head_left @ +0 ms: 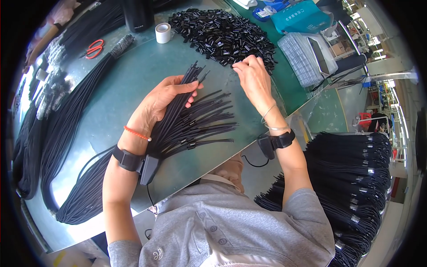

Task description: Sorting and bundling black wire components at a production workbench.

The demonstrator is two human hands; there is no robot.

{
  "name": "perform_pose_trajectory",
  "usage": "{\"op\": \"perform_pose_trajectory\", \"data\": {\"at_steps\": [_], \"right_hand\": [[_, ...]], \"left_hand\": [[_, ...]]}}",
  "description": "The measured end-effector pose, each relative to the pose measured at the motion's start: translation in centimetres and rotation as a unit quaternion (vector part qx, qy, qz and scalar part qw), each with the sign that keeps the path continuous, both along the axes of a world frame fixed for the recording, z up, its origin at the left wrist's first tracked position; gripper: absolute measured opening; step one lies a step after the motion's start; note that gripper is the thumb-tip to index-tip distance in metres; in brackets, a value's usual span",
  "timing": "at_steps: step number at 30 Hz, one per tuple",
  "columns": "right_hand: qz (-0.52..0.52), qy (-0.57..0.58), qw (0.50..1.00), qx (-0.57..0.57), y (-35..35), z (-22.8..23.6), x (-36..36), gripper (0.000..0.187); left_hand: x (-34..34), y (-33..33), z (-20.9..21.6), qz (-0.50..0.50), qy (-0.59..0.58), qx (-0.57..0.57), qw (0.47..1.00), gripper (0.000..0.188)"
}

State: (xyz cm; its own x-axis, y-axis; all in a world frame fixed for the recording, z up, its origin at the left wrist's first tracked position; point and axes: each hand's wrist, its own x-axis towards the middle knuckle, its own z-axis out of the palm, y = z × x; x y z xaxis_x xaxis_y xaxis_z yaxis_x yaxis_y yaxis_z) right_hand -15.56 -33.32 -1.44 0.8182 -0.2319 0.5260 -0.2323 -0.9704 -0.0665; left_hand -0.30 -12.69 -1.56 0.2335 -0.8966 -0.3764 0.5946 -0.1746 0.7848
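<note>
My left hand [171, 92] is wrapped round a bundle of thin black cords [177, 111], whose cut ends stick up past my thumb. Other cords [209, 120] fan out to the right below that hand, and a few carry small shiny black pieces along their length. My right hand [253, 80] is at the near edge of a heap of small black tube-like pieces [222, 35]. Its thumb and fingertips are pinched together; whatever they may hold is too small to make out. The two hands are apart.
Red-handled scissors [94, 49], a white tape roll [163, 33] and a dark cylinder [137, 15] lie toward the back. Long cord bundles [73, 115] cover the left side. A clear plastic case [302, 58] and teal bag [300, 18] sit at right, above stacked cord bundles [347, 178].
</note>
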Motion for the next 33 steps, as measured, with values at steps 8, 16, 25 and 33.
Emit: {"op": "perform_pose_trajectory", "data": {"at_steps": [8, 16, 25, 33], "right_hand": [[0.06, 0.094, 0.961, 0.254, -0.4, -1.1, 0.3, 0.01], [0.183, 0.064, 0.807, 0.558, 2.0, 1.7, 0.9, 0.008], [0.297, 0.076, 0.948, 0.09, 9.1, 1.2, 0.2, 0.006], [0.058, -0.007, 0.998, 0.022, 0.4, 0.1, 1.3, 0.008]], "left_hand": [[-0.1, -0.1, -0.4, 0.001, -0.012, 0.001, 1.0, 0.018], [-0.3, -0.2, -0.2, 0.006, -0.02, 0.007, 1.0, 0.015], [-0.1, -0.1, -0.9, 0.05, -0.035, -0.022, 0.998, 0.019], [-0.1, 0.1, 0.2, 0.016, -0.01, 0.017, 1.0, 0.016]]}}
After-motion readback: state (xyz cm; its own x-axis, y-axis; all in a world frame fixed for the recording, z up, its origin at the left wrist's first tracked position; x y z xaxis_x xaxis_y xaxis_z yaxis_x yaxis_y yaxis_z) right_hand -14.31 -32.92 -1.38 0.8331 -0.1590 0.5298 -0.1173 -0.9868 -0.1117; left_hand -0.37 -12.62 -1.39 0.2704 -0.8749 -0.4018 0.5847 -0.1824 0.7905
